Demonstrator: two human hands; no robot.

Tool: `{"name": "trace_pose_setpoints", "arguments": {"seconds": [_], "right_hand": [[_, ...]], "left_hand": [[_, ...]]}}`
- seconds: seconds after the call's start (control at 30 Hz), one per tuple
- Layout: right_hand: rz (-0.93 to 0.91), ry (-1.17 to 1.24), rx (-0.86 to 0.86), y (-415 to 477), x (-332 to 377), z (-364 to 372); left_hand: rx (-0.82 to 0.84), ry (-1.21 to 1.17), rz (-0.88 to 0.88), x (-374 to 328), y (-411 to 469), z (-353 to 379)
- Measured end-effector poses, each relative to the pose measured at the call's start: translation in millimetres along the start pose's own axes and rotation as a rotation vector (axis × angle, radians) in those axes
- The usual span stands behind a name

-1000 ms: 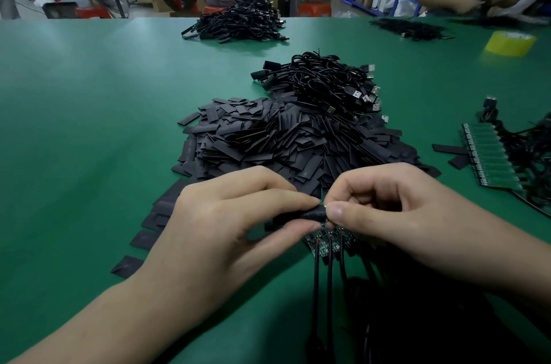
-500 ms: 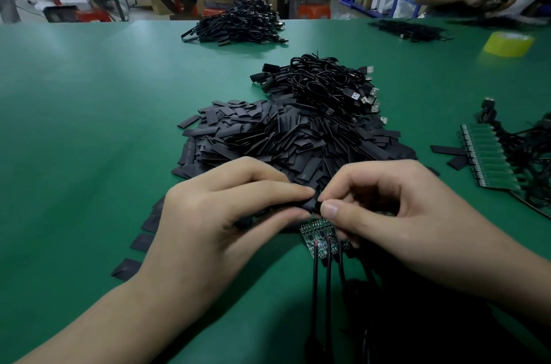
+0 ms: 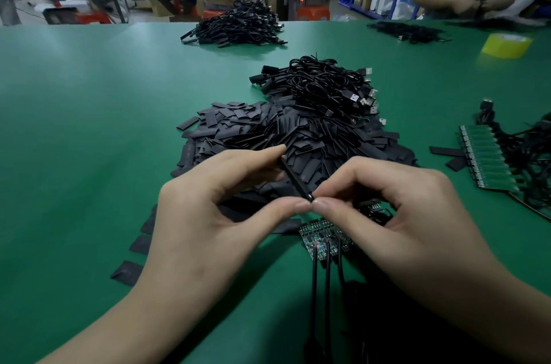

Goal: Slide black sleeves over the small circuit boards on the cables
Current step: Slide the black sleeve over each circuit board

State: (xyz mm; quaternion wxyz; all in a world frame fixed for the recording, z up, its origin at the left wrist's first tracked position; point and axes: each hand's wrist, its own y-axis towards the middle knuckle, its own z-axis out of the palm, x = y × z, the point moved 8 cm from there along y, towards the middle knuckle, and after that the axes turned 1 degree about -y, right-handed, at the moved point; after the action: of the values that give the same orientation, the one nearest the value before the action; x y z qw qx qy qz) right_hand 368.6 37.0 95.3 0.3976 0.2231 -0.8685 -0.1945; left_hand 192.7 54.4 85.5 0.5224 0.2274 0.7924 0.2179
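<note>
Pinched black sleeve — tilted now, level earlier

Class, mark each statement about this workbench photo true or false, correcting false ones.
1. The left hand pinches a black sleeve. True.
2. The yellow tape roll sits far left on the table. False: it is far right.
3. The sleeve pile lies beyond both hands. True.
4. The circuit boards below the hands have no cables. False: black cables run from them toward the person.
5. The right hand lies flat on the table. False: its curled fingers pinch the sleeve's near end.
</note>
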Motion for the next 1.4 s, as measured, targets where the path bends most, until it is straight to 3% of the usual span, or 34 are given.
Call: {"name": "trace_pose_setpoints", "arguments": {"seconds": [0.5,0.77,0.9,1.03,1.2,1.4], "right_hand": [[0.009,0.017,0.145,4,0,2],[0.024,-0.283,0.307,8,-13,0],[0.049,-0.28,0.271,12,-19,-4],[0.127,-0.276,0.121,40,-39,-40],[0.087,-0.621,0.043,126,-70,-70],[0.024,-0.834,0.092,236,-104,-40]], "left_hand": [[-0.05,0.104,0.101,-11,3,-7],[-0.131,-0.036,-0.03,8,4,-16],[-0.105,0.0,-0.083,17,6,-14],[0.021,0.225,-0.005,9,5,-5],[0.281,0.564,0.138,-1,-5,27],[0.434,0.6,0.043,8,-11,37]]}}
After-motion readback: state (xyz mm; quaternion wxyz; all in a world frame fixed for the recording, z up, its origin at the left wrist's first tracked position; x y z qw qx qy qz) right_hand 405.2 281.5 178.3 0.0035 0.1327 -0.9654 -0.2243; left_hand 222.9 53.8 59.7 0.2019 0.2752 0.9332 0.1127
